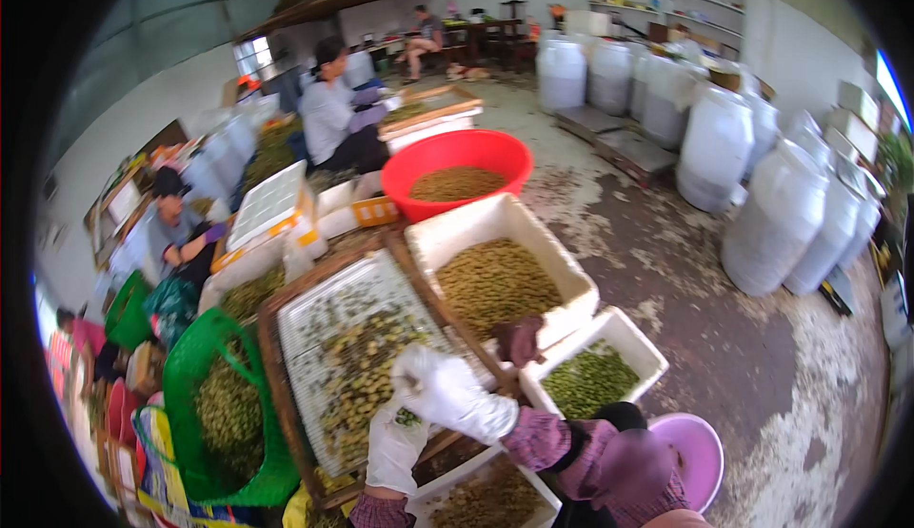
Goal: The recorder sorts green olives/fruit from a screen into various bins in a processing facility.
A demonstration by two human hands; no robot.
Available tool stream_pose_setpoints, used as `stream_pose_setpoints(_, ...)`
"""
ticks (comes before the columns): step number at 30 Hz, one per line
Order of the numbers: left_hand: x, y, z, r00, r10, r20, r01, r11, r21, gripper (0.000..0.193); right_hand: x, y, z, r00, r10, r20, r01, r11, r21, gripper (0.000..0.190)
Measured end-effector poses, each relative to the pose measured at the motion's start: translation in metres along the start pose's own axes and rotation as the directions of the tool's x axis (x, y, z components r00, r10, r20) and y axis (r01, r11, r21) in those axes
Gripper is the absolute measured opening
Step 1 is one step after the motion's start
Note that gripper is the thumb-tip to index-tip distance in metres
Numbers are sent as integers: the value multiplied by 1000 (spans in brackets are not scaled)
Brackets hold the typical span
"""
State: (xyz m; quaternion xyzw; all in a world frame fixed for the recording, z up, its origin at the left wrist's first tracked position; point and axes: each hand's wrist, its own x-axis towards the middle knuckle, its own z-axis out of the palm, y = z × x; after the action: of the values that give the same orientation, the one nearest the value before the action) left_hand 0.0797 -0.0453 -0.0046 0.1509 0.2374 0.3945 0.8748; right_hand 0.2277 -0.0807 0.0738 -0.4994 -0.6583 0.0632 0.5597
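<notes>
Both my hands wear white gloves and meet over the near edge of a wood-framed sorting screen [285,356]. My left hand [396,446] is partly closed around a few small green plant pieces [408,418]. Just above it, my right hand [450,394] has its fingers bent close to the left one; whether anything is between them is hidden. Loose yellowish and dark plant heads [360,378] lie scattered on the white mesh. Right of the screen stand a foam box of yellow-brown heads [496,285] and a smaller foam box of green pieces [593,381].
A foam box of brown bits [493,499] stands below my hands. A green basket [282,471] is at the left, a red tub [457,144] beyond, a pink basin [703,449] at right. Two seated people [332,114] work nearby. White barrels [775,221] line the right side.
</notes>
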Motion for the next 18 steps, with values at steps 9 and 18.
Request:
stream_pose_setpoints(9,83,-203,67,874,-486,22,480,868,128,53,-5,-3,-49,973,66,-220,-41,992,117,19)
stream_pose_setpoints(18,184,-274,-42,506,-480,717,327,876,355,27,-10,-7,-42,973,40,-226,-25,997,66,11)
